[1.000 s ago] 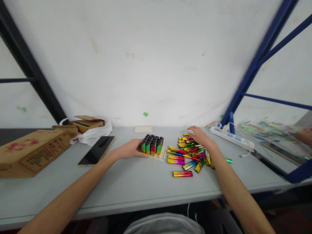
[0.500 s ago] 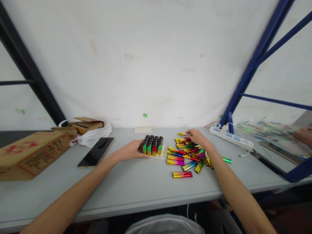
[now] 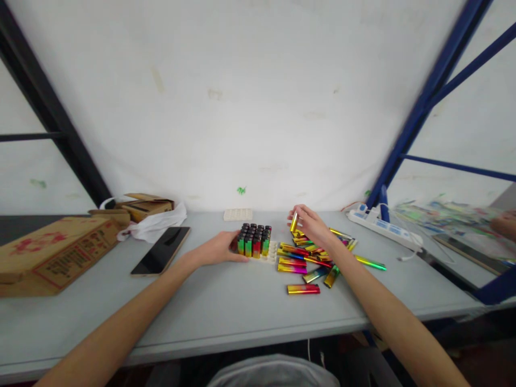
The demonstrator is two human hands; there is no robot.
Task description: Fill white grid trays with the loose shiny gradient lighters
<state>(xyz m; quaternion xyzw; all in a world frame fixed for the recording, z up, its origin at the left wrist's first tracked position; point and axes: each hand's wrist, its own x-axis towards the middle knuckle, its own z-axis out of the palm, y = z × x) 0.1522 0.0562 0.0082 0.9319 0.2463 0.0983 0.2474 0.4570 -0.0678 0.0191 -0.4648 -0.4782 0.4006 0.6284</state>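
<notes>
A white tray [image 3: 269, 257] with round slots holds several shiny multicoloured lighters [image 3: 255, 247] upright, black tops up. My left hand [image 3: 220, 247] wraps round the tray's left end, thumb in front and fingers behind. In my right hand [image 3: 308, 221] a gold lighter [image 3: 294, 222] is pinched between thumb and fingers, tilted nearly upright above the table. Just below that hand lies a loose pile of lighters [image 3: 292, 262], gold, red, green and purple. One red and gold lighter [image 3: 303, 289] rests apart, nearer the table's front edge.
A second white slotted tray [image 3: 237, 214] sits by the wall. On the left are a phone [image 3: 161, 251], a white plastic bag [image 3: 155, 227] and cardboard boxes [image 3: 60, 250]. A power strip [image 3: 385, 228] runs along the right. Another person's hand [image 3: 503, 223] shows at far right.
My right hand has lifted a gold lighter off the pile, moved left with it and turned it nearly upright. My left hand stays at the tray.
</notes>
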